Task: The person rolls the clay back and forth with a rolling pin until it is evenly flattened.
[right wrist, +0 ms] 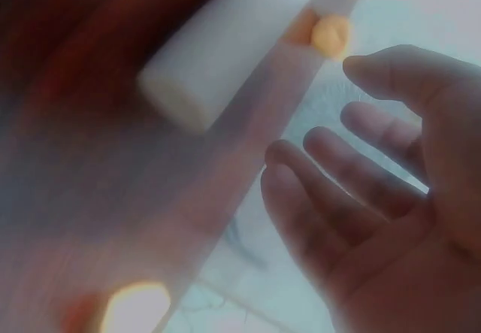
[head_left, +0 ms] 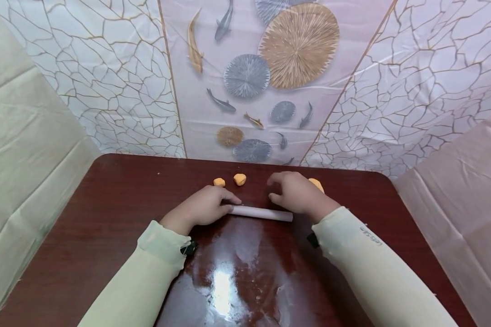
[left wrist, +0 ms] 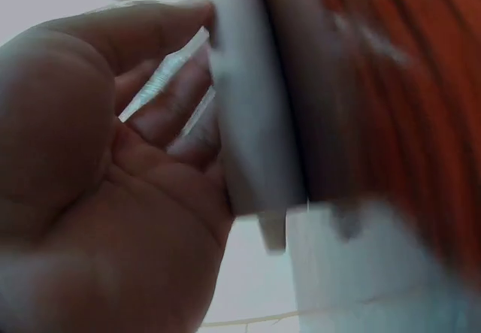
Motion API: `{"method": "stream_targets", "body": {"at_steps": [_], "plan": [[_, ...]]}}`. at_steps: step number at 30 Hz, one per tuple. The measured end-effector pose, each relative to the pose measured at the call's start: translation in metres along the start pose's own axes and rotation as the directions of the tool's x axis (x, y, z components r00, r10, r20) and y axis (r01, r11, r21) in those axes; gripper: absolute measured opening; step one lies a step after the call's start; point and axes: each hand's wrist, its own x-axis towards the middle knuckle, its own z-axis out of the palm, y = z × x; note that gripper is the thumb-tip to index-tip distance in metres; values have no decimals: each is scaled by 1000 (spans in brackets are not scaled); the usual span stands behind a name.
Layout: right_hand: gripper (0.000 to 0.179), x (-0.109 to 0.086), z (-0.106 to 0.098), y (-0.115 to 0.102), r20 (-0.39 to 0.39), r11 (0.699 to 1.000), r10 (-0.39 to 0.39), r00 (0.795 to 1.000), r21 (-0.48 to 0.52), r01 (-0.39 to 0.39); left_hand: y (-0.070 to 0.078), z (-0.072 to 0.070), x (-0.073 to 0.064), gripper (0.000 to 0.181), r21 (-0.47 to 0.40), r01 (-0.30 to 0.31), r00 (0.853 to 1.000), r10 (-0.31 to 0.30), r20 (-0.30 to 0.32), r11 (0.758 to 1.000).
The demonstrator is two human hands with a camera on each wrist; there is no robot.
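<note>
A smooth white roller [head_left: 262,213], a plain cylinder, lies crosswise on the dark table. My left hand [head_left: 204,206] holds its left end between thumb and fingers; in the left wrist view the thumb meets the side of the roller [left wrist: 259,122] while the other fingers are partly hidden behind it. Above and behind the roller's right end hovers my right hand [head_left: 296,193], fingers loosely bent and nothing between them. The right wrist view shows that palm bare, apart from the roller [right wrist: 225,55]. Two yellow-orange lumps [head_left: 240,179] [right wrist: 331,36], dough-like, sit beyond the left hand.
Partly covered by the right hand, another yellow-orange piece [head_left: 317,184] lies near the table's far edge. The glossy brown table [head_left: 118,218] has whitish smears and a bright reflection in front of the roller. Patterned sheeting [head_left: 127,91] rises behind it, with plain cloth on both sides.
</note>
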Motion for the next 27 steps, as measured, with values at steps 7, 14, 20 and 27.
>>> {"method": "stream_targets", "body": {"at_steps": [7, 14, 20, 27], "plan": [[48, 25, 6, -21, 18, 999, -45, 999, 7, 45, -5, 0, -3, 25, -14, -47, 998, 46, -35, 999], [58, 47, 9, -39, 17, 998, -53, 998, -22, 53, -10, 0, -6, 23, -13, -88, 995, 87, -58, 996], [61, 61, 13, -44, 27, 999, -44, 999, -16, 45, -17, 5, -5, 23, 23, -142, 987, 144, -72, 990], [63, 70, 21, -46, 51, 1000, -29, 998, 2, 29, -25, 8, -7, 22, 62, -193, 975, 199, -101, 979]]}}
